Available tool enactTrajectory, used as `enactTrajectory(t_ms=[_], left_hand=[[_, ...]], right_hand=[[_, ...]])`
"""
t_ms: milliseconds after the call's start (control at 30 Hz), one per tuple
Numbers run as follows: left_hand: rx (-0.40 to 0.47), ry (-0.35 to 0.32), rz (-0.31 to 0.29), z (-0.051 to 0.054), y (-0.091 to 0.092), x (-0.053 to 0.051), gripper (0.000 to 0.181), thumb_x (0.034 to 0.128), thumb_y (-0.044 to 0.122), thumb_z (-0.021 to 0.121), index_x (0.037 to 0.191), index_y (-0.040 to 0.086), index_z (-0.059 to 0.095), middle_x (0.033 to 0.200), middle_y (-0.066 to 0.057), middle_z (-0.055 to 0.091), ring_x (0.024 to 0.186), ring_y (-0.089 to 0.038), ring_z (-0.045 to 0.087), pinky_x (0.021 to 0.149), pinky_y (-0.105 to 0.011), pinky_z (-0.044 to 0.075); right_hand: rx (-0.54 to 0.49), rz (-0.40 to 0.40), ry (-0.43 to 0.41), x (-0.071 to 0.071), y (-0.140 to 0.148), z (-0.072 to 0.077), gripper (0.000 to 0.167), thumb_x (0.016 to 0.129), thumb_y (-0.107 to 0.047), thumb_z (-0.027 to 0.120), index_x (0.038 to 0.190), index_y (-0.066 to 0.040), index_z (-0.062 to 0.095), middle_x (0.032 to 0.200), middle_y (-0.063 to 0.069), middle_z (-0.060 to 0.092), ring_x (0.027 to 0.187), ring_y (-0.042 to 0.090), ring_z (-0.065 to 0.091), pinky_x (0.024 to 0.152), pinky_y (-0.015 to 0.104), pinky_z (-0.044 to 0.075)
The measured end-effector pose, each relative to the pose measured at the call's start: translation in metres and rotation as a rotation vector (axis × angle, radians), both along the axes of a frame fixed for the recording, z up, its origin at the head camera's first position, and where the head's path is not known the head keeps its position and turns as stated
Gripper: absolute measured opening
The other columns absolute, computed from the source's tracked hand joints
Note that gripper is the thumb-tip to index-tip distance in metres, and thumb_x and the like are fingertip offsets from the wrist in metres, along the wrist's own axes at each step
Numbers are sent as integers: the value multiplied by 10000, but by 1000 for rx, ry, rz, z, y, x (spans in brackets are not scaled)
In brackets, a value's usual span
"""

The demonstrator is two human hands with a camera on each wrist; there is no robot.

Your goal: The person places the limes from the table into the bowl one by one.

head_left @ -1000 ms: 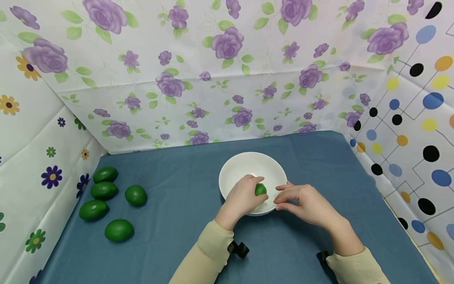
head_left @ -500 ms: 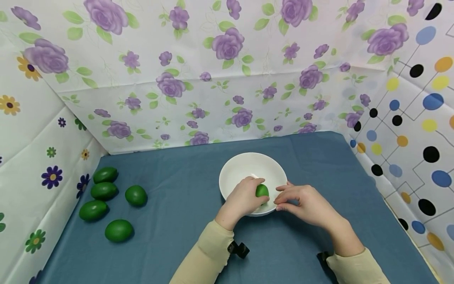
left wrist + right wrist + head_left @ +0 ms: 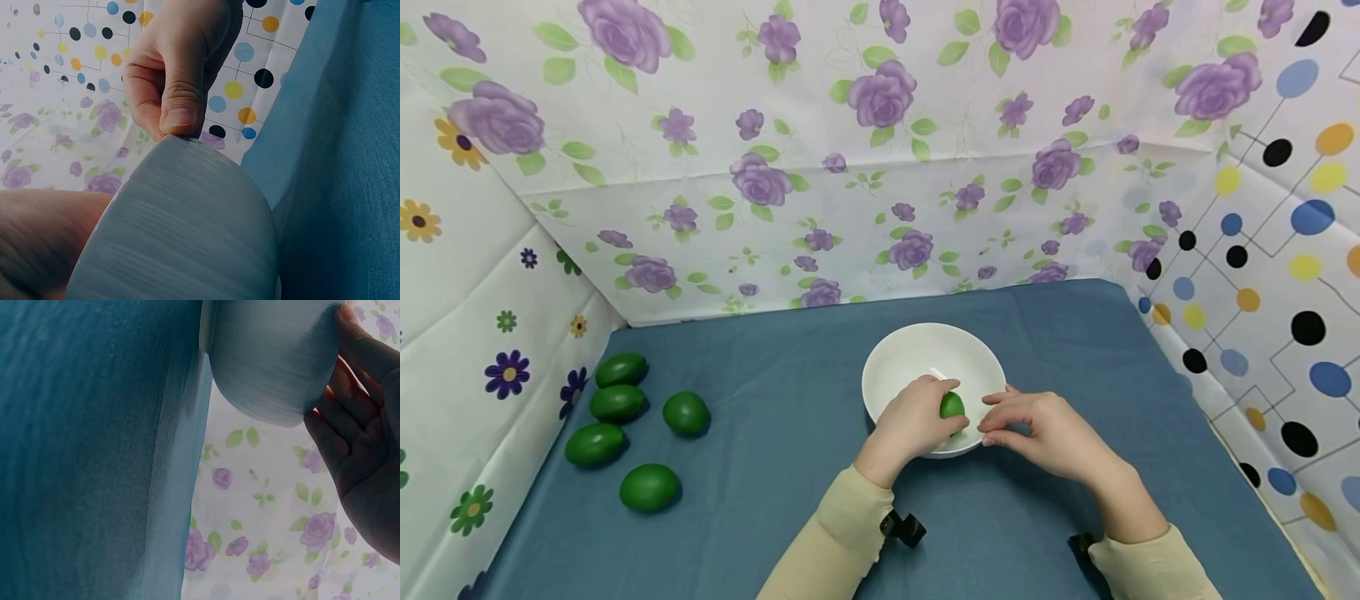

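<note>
Inside the bowl (image 3: 917, 350), the left hand (image 3: 913, 417) grips a green fruit (image 3: 953, 406), the right hand (image 3: 1048, 431) the rim (image 3: 932, 326).

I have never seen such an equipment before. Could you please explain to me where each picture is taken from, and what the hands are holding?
There is no robot here: a person works with a bare left hand and right hand. The wide picture comes from a camera worn on the head, looking forward and down. The other two come from cameras on the wrists; there the scene appears turned sideways, and you see the outside of the white bowl. The black device at the left sleeve is probably one of these cameras.

The bowl stands on a blue cloth. The left hand holds one green fruit inside it, while the right hand grips its rim. Five loose green fruits lie at the left.
</note>
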State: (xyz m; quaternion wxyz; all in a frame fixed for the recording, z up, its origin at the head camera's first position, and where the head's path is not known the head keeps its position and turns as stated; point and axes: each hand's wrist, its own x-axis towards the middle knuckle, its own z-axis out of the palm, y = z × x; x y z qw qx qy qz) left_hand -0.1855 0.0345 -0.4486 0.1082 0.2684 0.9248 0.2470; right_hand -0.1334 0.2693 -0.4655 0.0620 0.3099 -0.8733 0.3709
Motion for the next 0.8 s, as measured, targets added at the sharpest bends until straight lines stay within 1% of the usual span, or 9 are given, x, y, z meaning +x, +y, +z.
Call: enactTrajectory(t_ms=[167,300,433,533,700,800], left_hand=[[-9,18,5,0,1,0,549,998,377,786,1480,144,665,1386,-77,679,1141,-185,681,936,-337,584],[21,39,17,0,-1,2,535,1014,378,764,1489,156,659,1421,-81,662,1188,-200,674,951,-366,586],[81,64,45,-1,-6,4,496,1020,353,751,1474,167,674,1448,-72,648,1260,-220,655,993,-419,578],[123,90,58,0,-12,5,465,1015,331,750,1448,169,694,1427,-56,659,1266,-222,656,1000,-441,576],[183,156,42,6,-20,2,430,1020,323,749,1413,152,719,1380,-50,681,1233,-222,672,987,-449,584],[223,187,26,12,-28,3,412,1031,324,743,1406,154,723,1398,-49,673,1273,-224,654,1013,-454,575]], right_hand=[[4,-3,4,-1,0,0,137,902,-148,877,1020,-217,858,990,-112,801,1231,300,707,1195,484,386],[-6,-6,3,0,0,-1,139,899,-150,879,1016,-223,857,991,-124,798,1227,309,708,1194,488,387],[-12,1,-4,1,-1,-4,141,894,-164,882,1017,-229,857,1002,-150,792,1234,309,704,1190,494,393],[-9,5,-9,1,-3,-6,141,897,-183,881,1022,-245,856,1003,-144,794,1239,307,703,1182,512,401],[-10,-8,-9,1,-1,-4,151,889,-162,888,1009,-246,855,986,-126,798,1231,308,706,1175,524,402],[-3,-12,-6,-1,1,-2,144,885,-149,891,1007,-219,859,988,-129,798,1236,292,705,1178,519,399]])
